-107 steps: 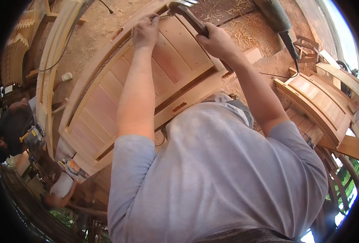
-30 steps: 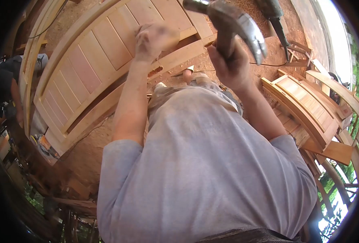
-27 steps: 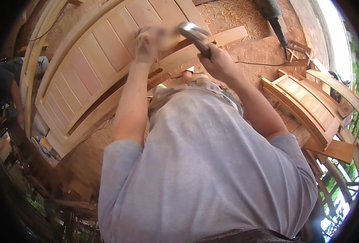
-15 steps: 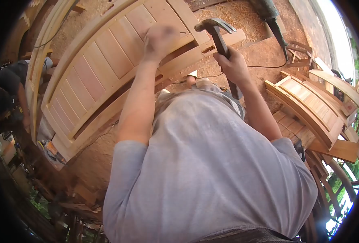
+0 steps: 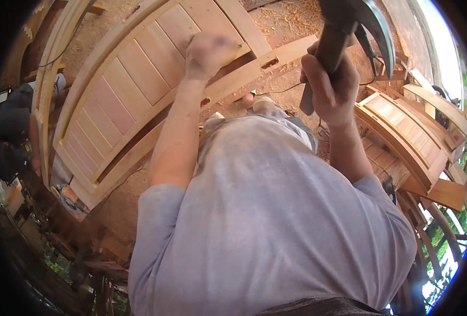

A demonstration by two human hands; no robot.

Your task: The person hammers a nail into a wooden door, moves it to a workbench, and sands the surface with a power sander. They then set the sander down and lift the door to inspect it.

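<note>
Above the slatted wooden panel [image 5: 138,84], the right hand [image 5: 331,89] is gripping a heavy, rigid claw hammer [image 5: 349,21] low on its handle, while the left hand [image 5: 208,51], blurred and loosely closed, is resting on the stiff panel, its contents unclear.

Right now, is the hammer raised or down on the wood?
Raised. The right hand holds the hammer up close to the camera, its head clear of the slatted wooden panel, where the left hand rests.
</note>
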